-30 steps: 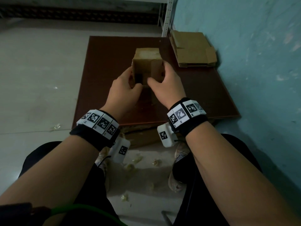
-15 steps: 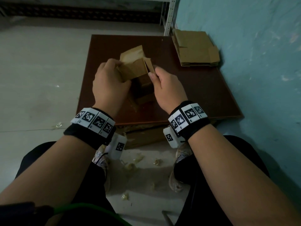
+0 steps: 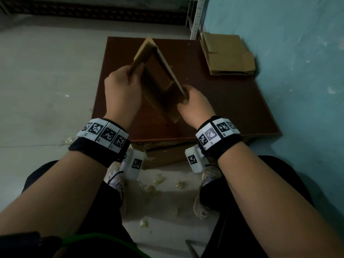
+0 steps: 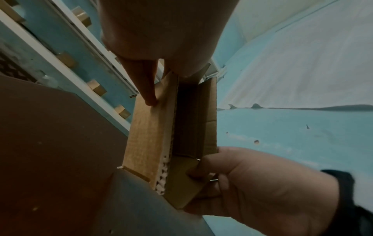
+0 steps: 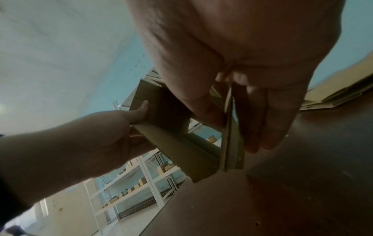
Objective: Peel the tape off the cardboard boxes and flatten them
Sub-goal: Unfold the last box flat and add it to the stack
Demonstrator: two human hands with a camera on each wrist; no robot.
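A small brown cardboard box point(image 3: 158, 81) hangs in the air above the dark brown board point(image 3: 232, 108), opened into a skewed, half-collapsed tube with its flaps loose. My left hand point(image 3: 133, 71) grips the edge of its left panel, thumb inside and fingers on the outer face. My right hand point(image 3: 186, 97) pinches the near right corner, where two layers lie together. In the left wrist view the box point(image 4: 149, 135) shows a torn, whitish edge. The right wrist view shows the box point(image 5: 181, 148) between both hands. I see no tape on it.
A stack of flattened boxes point(image 3: 227, 54) lies at the board's far right corner by the teal wall point(image 3: 288, 71). A white shelf post point(image 3: 197, 17) stands behind. Crumpled tape scraps point(image 3: 158, 181) litter the floor by my shoes. A carton point(image 3: 163, 155) sits under the board.
The box was a closed cube held low between both hands. Now its flaps are open, it is lifted and skewed toward flat, and my hands have spread apart.
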